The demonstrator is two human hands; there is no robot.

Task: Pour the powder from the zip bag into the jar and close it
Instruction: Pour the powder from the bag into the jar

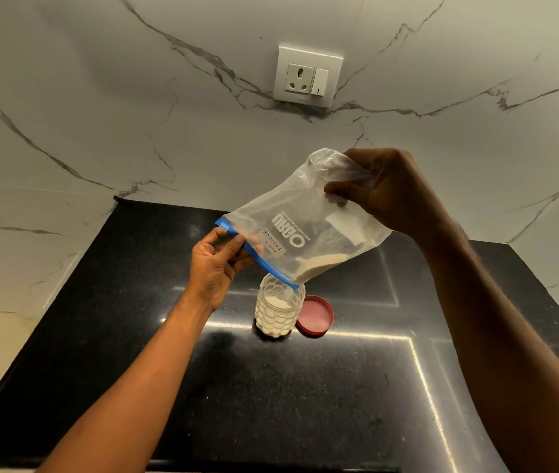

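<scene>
A clear zip bag (309, 216) with a blue zip strip hangs upside down and tilted above the jar. My right hand (384, 189) grips its bunched bottom end, held high. My left hand (216, 264) pinches the blue zip edge at the left. A little pale powder (319, 264) lies in the bag's lowest corner, right over the mouth of the jar. The clear dimpled plastic jar (278, 310) stands upright and open on the counter, filled with white powder to well above half. Its red lid (315, 315) lies flat just right of the jar, inner side up.
The black glossy countertop (305, 387) runs under both arms, with bright light reflections on it. White marble walls close it in at the back and on both sides. A wall socket with a switch (307, 76) sits high on the back wall.
</scene>
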